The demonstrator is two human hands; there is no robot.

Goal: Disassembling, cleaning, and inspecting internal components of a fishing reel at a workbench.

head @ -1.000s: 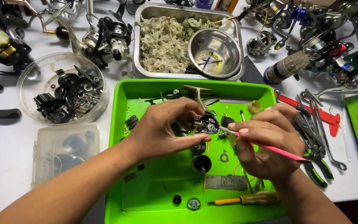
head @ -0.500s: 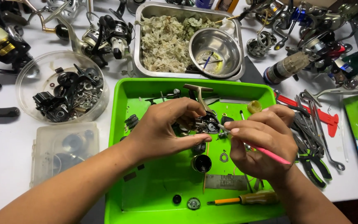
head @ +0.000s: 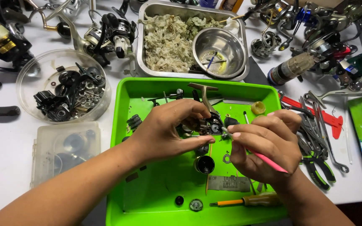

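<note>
Green tray: left hand clamps black reel body steady above it; right hand pinches pink brush, tip meeting reel.

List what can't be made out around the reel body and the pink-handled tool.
- Head view: the left hand covers most of the reel body.
- Head view: the pink-handled tool has a tip too small to identify, and the right hand hides its middle.
- Head view: small parts in the clear bowl are tangled.
</note>
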